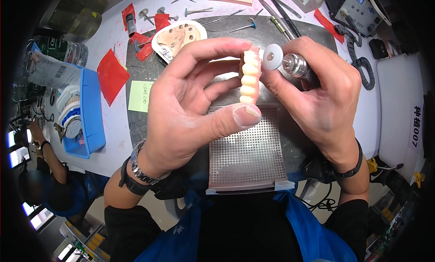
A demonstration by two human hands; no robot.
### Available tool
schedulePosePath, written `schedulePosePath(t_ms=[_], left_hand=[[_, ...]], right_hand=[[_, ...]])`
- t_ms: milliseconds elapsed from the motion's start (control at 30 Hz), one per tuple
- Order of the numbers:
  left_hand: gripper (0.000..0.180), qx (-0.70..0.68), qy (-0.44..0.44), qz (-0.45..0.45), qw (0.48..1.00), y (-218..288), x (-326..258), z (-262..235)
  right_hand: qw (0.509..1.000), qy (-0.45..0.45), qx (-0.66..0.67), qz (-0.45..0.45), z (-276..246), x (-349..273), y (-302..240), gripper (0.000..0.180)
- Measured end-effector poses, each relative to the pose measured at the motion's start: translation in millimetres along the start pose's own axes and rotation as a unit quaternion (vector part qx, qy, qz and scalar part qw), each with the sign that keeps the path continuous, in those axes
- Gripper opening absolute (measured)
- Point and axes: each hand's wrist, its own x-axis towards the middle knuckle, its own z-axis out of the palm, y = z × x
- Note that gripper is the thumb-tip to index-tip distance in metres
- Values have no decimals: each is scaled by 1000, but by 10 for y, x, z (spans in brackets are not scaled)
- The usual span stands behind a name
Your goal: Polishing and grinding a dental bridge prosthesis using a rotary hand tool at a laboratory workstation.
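The left hand (190,103) is closed on a denture (250,76), a curved row of pale teeth on a pink base, pinched between the thumb below and the fingertips above and held up over the perforated metal grid plate (248,155). The right hand (317,94) grips a silver rotary handpiece (297,66), whose white disc (272,57) sits just beside the upper end of the tooth row; whether the disc touches the denture I cannot tell.

Taking the grid plate as the landmark: beyond it, on the dark round mat (145,76), lies a plaster jaw model (177,39) with small metal posts. To the left of that model lie red wax sheets (111,75), and a green note (140,96) lies beyond the plate's left edge. Loose burs and hand tools (235,17) are scattered farther off on the desk (113,31), a blue tray (90,112) stands well to the plate's left, and a control box (358,8) sits far beyond to the right.

Judging by this, the trimming or polishing of the denture looks to be in progress: the teeth appear set and shaped, and the edges seem to be what remains. No dust or debris shows on the plate, so how much is already done cannot be told
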Motion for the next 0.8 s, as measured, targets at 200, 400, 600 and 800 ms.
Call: schedulePosePath(t_ms=[200, 400, 600, 800], left_hand=[[78, 0, -5, 4, 1000, -3, 8, -2], [78, -8, -2, 7, 1000, -13, 2, 2], [78, -7, -1, 5, 1000, -6, 5, 9], [78, -3, 1, 0, 1000, -2, 7, 5]], right_hand=[[1000, -1, 26, -4, 12, -11, 5, 22], [1000, -11, 15, -1, -3, -9, 12, 21], [1000, -7, 5, 6, -12, -10, 3, 20], [1000, -9, 4, 3, -10, -13, 15, 20]])
